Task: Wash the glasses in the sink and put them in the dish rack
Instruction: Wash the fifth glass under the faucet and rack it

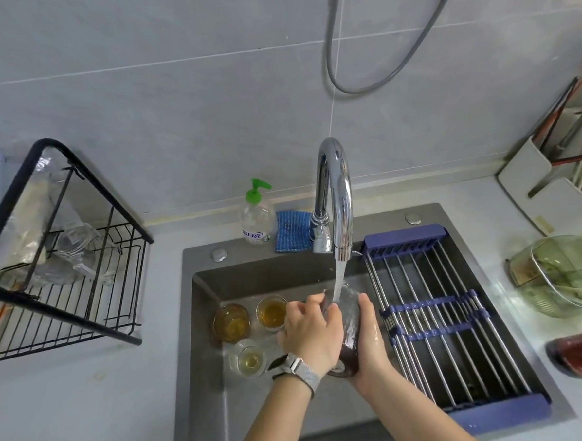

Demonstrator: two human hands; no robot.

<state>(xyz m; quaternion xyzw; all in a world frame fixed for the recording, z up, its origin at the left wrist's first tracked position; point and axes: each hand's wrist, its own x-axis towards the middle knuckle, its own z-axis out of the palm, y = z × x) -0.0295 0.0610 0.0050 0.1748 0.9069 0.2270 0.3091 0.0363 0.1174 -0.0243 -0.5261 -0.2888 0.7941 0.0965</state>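
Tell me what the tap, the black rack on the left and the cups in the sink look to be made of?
The tap looks like polished chrome metal: it mirrors the wall. The black rack seems to be coated metal wire: thin, matt, rigid bars. The three cups look like clear glass: see-through walls show amber liquid, though clear plastic is possible. The sink appears matt dark grey, perhaps coated steel.

Home kitchen, tiled wall, sink (198,294) with running faucet (334,197), dish rack (64,268), soap bottle (257,219)

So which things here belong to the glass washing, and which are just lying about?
In use: left hand, right hand, held glass, faucet, sink, three waiting glasses, dish rack.
Lying about: soap bottle, blue cloth, green container.
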